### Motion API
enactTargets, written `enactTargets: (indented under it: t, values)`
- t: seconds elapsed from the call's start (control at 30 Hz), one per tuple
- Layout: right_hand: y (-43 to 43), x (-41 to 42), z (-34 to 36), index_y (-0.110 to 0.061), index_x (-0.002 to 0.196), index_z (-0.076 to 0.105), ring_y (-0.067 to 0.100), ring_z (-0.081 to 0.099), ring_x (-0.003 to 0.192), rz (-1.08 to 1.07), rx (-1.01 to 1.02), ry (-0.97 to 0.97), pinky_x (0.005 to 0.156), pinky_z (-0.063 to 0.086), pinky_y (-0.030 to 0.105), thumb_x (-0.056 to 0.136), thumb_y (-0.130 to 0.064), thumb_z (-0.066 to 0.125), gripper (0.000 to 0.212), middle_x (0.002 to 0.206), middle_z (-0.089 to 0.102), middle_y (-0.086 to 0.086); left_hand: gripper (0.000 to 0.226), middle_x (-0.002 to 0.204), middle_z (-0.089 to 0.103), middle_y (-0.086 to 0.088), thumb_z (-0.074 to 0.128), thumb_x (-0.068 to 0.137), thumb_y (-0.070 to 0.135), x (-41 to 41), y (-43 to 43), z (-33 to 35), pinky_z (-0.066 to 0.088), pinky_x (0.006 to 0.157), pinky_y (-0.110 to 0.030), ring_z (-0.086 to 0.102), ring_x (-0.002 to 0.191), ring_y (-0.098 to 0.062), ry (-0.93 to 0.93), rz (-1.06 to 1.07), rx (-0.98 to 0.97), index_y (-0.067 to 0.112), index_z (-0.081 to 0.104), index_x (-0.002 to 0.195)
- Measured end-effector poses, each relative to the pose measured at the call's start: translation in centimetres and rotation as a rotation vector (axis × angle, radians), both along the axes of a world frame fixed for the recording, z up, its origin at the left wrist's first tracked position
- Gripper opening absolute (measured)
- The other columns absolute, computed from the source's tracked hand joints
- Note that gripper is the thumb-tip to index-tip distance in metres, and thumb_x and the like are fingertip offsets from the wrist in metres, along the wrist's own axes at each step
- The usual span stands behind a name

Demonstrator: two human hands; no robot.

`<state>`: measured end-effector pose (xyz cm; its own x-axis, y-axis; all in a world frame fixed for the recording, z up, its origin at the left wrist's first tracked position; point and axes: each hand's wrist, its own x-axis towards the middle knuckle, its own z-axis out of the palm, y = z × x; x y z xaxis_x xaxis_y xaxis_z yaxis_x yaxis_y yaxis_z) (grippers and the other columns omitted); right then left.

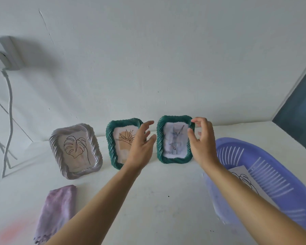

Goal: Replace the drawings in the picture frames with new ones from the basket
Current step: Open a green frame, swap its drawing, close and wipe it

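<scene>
1. As both hands reach forward, the right green frame point(175, 139) stands upright between them, its long axis vertical, leaning near the wall point(148, 59).
2. My right hand point(200, 140) is nearer: its open fingers curl at the frame's right edge, seemingly touching the top corner, not gripping.
3. My left hand point(141, 141) is open, just left of this frame, in front of the middle green frame point(121, 142).
4. Right of this frame the purple basket point(265, 175) holds a new drawing point(241, 175); the table in front of the frame is free for laying it down.
</scene>
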<state>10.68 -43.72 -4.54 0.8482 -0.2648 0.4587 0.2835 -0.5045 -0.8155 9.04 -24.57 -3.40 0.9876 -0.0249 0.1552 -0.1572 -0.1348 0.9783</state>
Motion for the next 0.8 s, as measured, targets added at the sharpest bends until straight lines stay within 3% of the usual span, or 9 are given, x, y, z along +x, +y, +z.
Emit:
enactTargets:
  t: [0.1,0.17,0.3,0.37,0.43,0.5,0.6,0.7,0.8]
  values:
    - [-0.7,0.5,-0.3,-0.018,0.127,0.050,0.018,0.042,0.126,0.004,0.017,0.102,0.106,0.037,0.037,0.097,-0.012,0.055,0.032,0.132,0.047,-0.001,0.049,0.134,0.040,0.034,0.046,0.100,0.015,1.2,-1.9,-1.6,0.030,0.114,-0.033,0.036,0.136,-0.005,0.002,0.018,0.052,0.038,0.042,0.143]
    - [-1.0,1.0,-0.2,-0.021,0.133,0.046,0.018,0.042,0.127,0.002,0.077,0.185,0.105,0.037,0.037,0.098,-0.015,0.053,0.036,0.139,0.043,0.000,0.052,0.131,0.039,0.035,0.045,0.100,0.011,1.8,-2.7,-2.4,0.028,0.116,-0.035,0.034,0.136,-0.006,0.011,0.049,0.069,0.039,0.041,0.144]
    - [-1.3,2.0,-0.2,-0.025,0.132,0.042,0.019,0.048,0.106,0.037,0.203,0.343,0.084,0.035,0.029,0.101,-0.021,0.049,0.033,0.127,0.047,0.003,0.039,0.118,0.048,0.025,0.042,0.101,0.004,2.5,-3.8,-2.9,0.037,0.104,-0.031,0.045,0.125,-0.011,0.101,0.061,0.002,0.036,0.051,0.121]
    - [-1.2,2.3,-0.5,-0.025,0.128,0.042,0.021,0.053,0.089,0.042,0.248,0.377,0.071,0.037,0.032,0.101,-0.021,0.048,0.028,0.106,0.056,0.004,0.034,0.102,0.055,0.011,0.041,0.101,0.000,2.7,-4.0,-2.9,0.042,0.079,-0.021,0.052,0.096,-0.010,0.134,0.065,-0.026,0.030,0.053,0.111]
    - [-1.2,2.4,-0.8,-0.026,0.126,0.039,0.020,0.051,0.073,0.049,0.267,0.408,0.062,0.038,0.032,0.101,-0.020,0.047,0.027,0.086,0.054,0.002,0.031,0.086,0.050,-0.002,0.039,0.102,0.000,3.0,-4.1,-3.1,0.038,0.063,-0.020,0.044,0.075,-0.013,0.155,0.065,-0.014,0.026,0.054,0.113]
    - [-1.3,2.5,-1.0,-0.027,0.126,0.038,0.015,0.050,0.069,0.047,0.289,0.432,0.061,0.038,0.029,0.102,-0.019,0.045,0.026,0.083,0.052,-0.003,0.034,0.089,0.052,-0.008,0.039,0.101,0.001,3.4,-4.0,-3.3,0.039,0.065,-0.029,0.045,0.076,-0.017,0.179,0.059,-0.002,0.028,0.054,0.114]
    - [-1.5,3.1,-1.3,-0.021,0.123,0.048,0.012,0.054,0.078,0.032,0.286,0.459,0.068,0.040,0.031,0.103,-0.018,0.043,0.020,0.090,0.055,-0.010,0.040,0.100,0.059,-0.012,0.038,0.099,-0.002,3.7,-3.9,-3.3,0.041,0.068,-0.038,0.051,0.082,-0.022,0.195,0.064,0.008,0.032,0.056,0.108]
    - [-1.5,3.4,-1.3,-0.011,0.112,0.057,0.019,0.054,0.084,0.031,0.274,0.452,0.074,0.039,0.033,0.103,-0.017,0.042,0.018,0.090,0.058,-0.007,0.044,0.097,0.061,-0.014,0.036,0.097,-0.005,3.6,-3.6,-3.1,0.040,0.067,-0.040,0.051,0.079,-0.024,0.193,0.077,0.029,0.033,0.057,0.103]
    - [-1.6,3.0,-0.9,-0.015,0.110,0.059,0.012,0.054,0.081,0.049,0.294,0.432,0.071,0.041,0.031,0.103,-0.020,0.044,0.017,0.092,0.059,-0.008,0.045,0.100,0.063,-0.023,0.036,0.097,-0.005,3.3,-3.0,-2.8,0.042,0.067,-0.040,0.052,0.077,-0.026,0.184,0.067,0.067,0.034,0.057,0.102]
